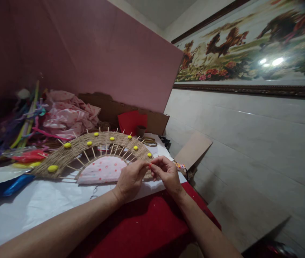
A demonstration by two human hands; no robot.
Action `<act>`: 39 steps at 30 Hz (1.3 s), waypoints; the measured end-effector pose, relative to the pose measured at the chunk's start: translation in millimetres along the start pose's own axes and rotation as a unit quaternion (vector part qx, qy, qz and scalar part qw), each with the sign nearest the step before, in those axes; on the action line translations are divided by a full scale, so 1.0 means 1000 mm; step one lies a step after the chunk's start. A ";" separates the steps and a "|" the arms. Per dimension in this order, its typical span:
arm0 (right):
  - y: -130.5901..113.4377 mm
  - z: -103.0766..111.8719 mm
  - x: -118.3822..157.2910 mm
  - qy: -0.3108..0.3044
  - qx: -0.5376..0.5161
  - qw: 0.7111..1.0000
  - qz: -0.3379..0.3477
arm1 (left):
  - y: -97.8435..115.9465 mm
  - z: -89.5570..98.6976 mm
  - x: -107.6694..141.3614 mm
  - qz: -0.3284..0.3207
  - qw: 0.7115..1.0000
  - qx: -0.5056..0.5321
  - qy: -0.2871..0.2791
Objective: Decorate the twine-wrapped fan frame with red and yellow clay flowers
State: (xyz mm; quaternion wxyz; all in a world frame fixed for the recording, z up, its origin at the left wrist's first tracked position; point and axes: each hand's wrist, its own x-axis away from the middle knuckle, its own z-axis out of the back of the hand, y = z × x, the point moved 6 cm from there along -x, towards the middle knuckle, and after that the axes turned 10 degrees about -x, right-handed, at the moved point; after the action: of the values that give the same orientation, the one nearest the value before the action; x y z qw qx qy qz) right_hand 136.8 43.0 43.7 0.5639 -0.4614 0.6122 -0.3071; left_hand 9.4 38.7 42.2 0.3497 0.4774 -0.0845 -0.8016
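Note:
In front of me my left hand (131,179) and my right hand (167,176) meet, fingertips pinched together around a small red piece (150,165). It is too small and covered to tell its kind. Just behind them lies a half-round fan shape (68,157) woven of brown cord over thin sticks, with flat yellow dots (67,145) along its band. At its centre is a half-disc of pink spotted cloth (101,170). My hands cover its right lower end.
White sheeting (52,200) lies over a red cloth (130,229). At left are pipe cleaners (30,122), crumpled pink cloth (66,113) and a blue packet (18,184). Red paper (132,122), scissors (150,141) and cardboard (194,150) stand or lie behind, near the tiled wall (262,154).

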 end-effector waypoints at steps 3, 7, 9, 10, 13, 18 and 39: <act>0.000 -0.002 0.000 -0.015 0.010 1.000 0.003 | 0.001 0.001 0.000 -0.007 1.000 -0.006 0.000; -0.001 -0.004 0.001 -0.043 0.020 0.999 0.004 | 0.002 0.002 0.001 0.002 1.000 -0.028 0.000; -0.001 -0.006 0.001 -0.053 0.020 0.998 0.000 | 0.001 0.003 0.001 0.012 0.999 -0.034 0.003; -0.001 -0.007 0.002 -0.057 0.018 0.998 -0.003 | 0.000 0.003 0.001 0.016 0.999 -0.037 0.004; 0.000 -0.010 0.002 -0.070 0.007 0.997 -0.014 | -0.003 0.002 0.000 0.025 0.999 -0.044 0.004; 0.001 -0.011 0.001 -0.074 -0.010 0.997 -0.027 | -0.005 0.000 0.001 0.025 0.998 -0.050 -0.006; -0.002 -0.004 0.002 -0.048 -0.005 0.999 0.019 | 0.006 0.000 0.002 -0.005 0.999 -0.026 -0.019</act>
State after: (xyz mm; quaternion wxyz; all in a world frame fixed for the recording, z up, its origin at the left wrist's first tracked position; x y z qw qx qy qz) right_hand 133.9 40.2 45.7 0.5955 -0.4670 0.5949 -0.2708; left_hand 12.0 33.0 43.3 0.3564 0.4532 -0.0682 -0.8142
